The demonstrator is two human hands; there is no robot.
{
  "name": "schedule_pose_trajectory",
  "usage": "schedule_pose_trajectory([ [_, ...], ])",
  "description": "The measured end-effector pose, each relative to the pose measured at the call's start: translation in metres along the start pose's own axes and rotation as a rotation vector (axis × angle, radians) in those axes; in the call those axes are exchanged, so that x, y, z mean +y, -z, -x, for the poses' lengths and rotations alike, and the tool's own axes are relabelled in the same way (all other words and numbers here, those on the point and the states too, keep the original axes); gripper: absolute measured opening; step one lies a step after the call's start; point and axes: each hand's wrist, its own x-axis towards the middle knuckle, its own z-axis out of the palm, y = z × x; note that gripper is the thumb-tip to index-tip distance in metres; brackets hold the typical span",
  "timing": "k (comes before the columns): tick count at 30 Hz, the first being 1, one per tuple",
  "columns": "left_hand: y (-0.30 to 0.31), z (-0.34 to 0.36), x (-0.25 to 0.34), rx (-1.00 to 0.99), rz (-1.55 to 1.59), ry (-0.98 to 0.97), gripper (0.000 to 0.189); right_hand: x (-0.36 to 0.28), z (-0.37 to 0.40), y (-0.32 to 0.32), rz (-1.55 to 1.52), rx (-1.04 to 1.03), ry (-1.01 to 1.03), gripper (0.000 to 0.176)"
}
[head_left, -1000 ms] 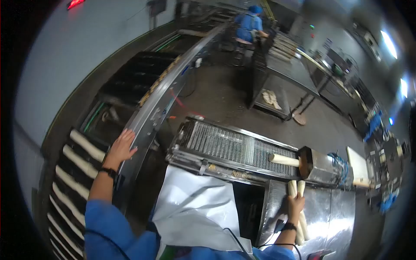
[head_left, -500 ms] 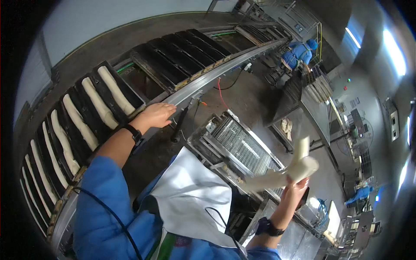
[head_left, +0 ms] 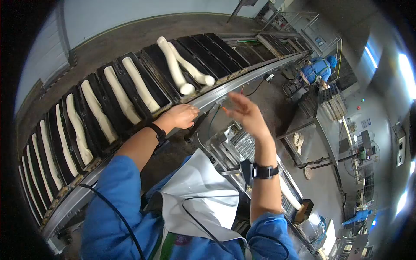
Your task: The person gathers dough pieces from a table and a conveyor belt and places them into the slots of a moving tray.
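Two long pale dough rolls (head_left: 172,65) lie at a slant, their far ends together, on the dark trays on the conveyor. My right hand (head_left: 250,116) is raised to the near right of them, holding nothing, its fingers apart and slightly blurred. My left hand (head_left: 182,116) lies over the edge of the metal conveyor rail (head_left: 212,99), close to a tray corner, with no object visible in it. Left of it, several black trough trays (head_left: 151,82) each carry one dough strip (head_left: 141,84) laid lengthwise.
Below my right arm, another dough strip (head_left: 289,193) lies on a small mesh conveyor (head_left: 245,145). A person in blue (head_left: 318,69) works farther back, beside stacked trays (head_left: 331,104) on a metal table (head_left: 320,134). A cable crosses my apron (head_left: 195,195).
My right hand has swung left and let go of the dough rolls, which now lie on the trays. The view has shifted; my left hand stays at the rail.
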Motion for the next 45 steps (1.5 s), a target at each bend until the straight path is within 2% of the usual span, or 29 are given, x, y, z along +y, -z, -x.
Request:
schedule_pose_trajectory([
  [2,-0.006,0.000,-0.002,0.038,-0.010,-0.008,0.040,0.052,0.026,0.011,-0.034,0.033,-0.085,0.051],
  [4,-0.010,0.000,-0.003,0.065,-0.014,-0.017,0.037,0.131,0.067,0.037,0.065,0.125,-0.242,0.049],
  [5,-0.011,0.000,-0.003,0.075,-0.014,-0.024,0.036,0.156,0.095,0.052,0.308,0.190,-0.346,0.053],
  [6,-0.011,-0.001,-0.003,0.087,-0.016,-0.033,0.035,0.171,0.125,0.064,0.641,0.251,-0.467,0.057],
  [8,0.006,0.000,0.006,0.045,0.040,0.013,0.033,0.194,0.183,0.085,0.892,0.312,-0.699,0.060],
  [11,0.004,0.008,0.018,0.094,0.277,0.096,0.031,0.205,0.240,0.112,0.946,0.232,-1.017,0.059],
  [13,0.000,0.021,0.037,0.206,0.405,0.110,0.031,0.220,0.270,0.118,1.100,0.262,-0.972,0.055],
  [15,-0.007,0.035,0.056,0.236,0.483,0.111,0.032,0.219,0.284,0.123,1.067,0.280,-0.951,0.048],
  [18,-0.003,0.061,0.080,0.280,0.579,0.060,0.032,0.187,0.267,0.113,1.355,0.153,-0.862,0.035],
  [21,0.014,0.086,0.094,0.309,0.652,0.082,0.030,0.177,0.238,0.111,1.292,0.100,-0.950,0.029],
  [22,0.021,0.092,0.096,0.318,0.669,0.096,0.030,0.193,0.242,0.114,1.351,0.316,-0.740,0.029],
  [25,0.040,0.106,0.101,0.363,0.688,0.141,0.028,0.149,0.201,0.127,1.055,0.580,-0.666,0.033],
  [27,0.046,0.109,0.103,0.351,0.691,0.162,0.027,0.124,0.171,0.144,0.904,0.761,-0.308,0.029],
  [28,0.049,0.110,0.102,0.345,0.689,0.170,0.027,0.131,0.155,0.164,0.773,0.874,-0.181,0.028],
  [30,0.048,0.111,0.104,0.338,0.670,0.180,0.027,0.090,0.113,0.171,0.379,0.962,-0.177,0.034],
  [31,0.047,0.111,0.105,0.337,0.660,0.186,0.027,0.029,0.088,0.154,0.120,0.933,-0.295,0.041],
  [33,0.045,0.111,0.107,0.268,0.709,0.204,0.030,-0.003,0.039,0.146,-0.273,0.741,-0.042,0.045],
  [35,0.044,0.111,0.109,0.245,0.705,0.202,0.031,-0.015,-0.011,0.148,-0.710,0.419,0.047,0.045],
  [38,0.032,0.115,0.109,0.257,0.665,0.175,0.033,-0.006,-0.071,0.145,-0.902,0.379,-0.054,0.038],
  [39,0.027,0.117,0.108,0.227,0.669,0.185,0.033,0.004,-0.083,0.155,-1.129,0.270,-0.227,0.034],
  [41,0.021,0.122,0.106,0.165,0.682,0.202,0.034,0.022,-0.091,0.140,-1.172,0.427,-0.207,0.033],
  [43,0.018,0.127,0.104,0.175,0.668,0.223,0.034,0.040,-0.083,0.119,-1.270,0.369,-0.197,0.037],
  [45,0.011,0.131,0.102,0.197,0.678,0.252,0.033,0.048,-0.048,0.099,-1.145,0.275,-0.149,0.041],
])
